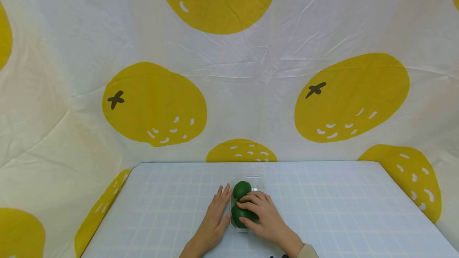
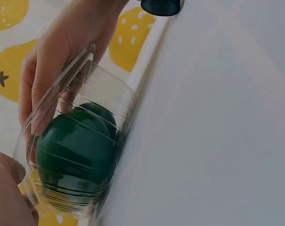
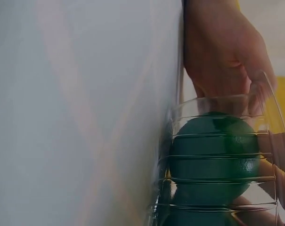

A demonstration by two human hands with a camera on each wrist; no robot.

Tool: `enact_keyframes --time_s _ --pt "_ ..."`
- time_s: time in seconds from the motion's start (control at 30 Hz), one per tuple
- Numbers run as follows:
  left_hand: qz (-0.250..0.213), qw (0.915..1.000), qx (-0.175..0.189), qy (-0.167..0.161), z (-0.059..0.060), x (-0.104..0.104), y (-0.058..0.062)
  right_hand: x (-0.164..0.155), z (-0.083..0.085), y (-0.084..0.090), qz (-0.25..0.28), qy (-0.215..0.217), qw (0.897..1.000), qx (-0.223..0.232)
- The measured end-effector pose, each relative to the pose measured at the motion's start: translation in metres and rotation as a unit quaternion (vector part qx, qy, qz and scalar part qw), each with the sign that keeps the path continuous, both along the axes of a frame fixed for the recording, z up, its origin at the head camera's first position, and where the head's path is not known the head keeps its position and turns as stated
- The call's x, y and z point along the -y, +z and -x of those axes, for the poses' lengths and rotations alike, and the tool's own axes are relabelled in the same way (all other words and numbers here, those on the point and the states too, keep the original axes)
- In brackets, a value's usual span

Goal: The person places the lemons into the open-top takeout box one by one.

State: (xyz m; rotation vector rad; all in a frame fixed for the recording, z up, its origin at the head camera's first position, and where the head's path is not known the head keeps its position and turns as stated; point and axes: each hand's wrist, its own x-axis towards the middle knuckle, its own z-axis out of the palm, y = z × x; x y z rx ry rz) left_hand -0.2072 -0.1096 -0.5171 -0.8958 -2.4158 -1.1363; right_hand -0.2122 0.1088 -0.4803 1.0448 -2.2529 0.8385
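Observation:
A clear plastic box [image 1: 259, 180] with ribbed walls stands on the table, with two dark green round fruits in it. The far fruit [image 1: 241, 189] sits at the box's left side. My right hand [image 1: 263, 216] reaches in over the right rim and holds the near fruit [image 1: 236, 215], thumb on the near side and fingers curled over the top. Along the left wall lies my left hand [image 1: 215, 216], fingers extended and thumb at the rim. In the left wrist view a fruit [image 2: 76, 150] shows through the ribbed wall, with the right fingers behind the rim.
The table [image 1: 172, 194] has a pale blue checked cover. Behind it and at the sides hangs a white cloth [image 1: 251, 102] printed with yellow fruit shapes. A dark cylindrical piece [image 2: 161, 5] shows near the right wrist in the left wrist view.

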Motion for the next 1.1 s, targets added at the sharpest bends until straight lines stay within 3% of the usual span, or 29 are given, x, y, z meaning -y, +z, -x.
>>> enact_keyframes --time_s 0.47,0.9,1.1 --pt "0.013 0.9994 0.031 0.012 -0.0024 -0.004 -0.0008 -0.0056 0.0018 -0.0027 -0.014 -0.021 1.0 0.011" --pt "0.028 0.9988 0.037 0.014 -0.0009 -0.0019 -0.0047 -0.0076 0.0043 -0.0051 -0.024 -0.011 1.0 0.004" --pt "0.036 0.9989 0.023 0.021 0.0003 -0.0003 -0.0016 -0.0056 0.0056 -0.0034 -0.031 -0.017 0.999 0.009"
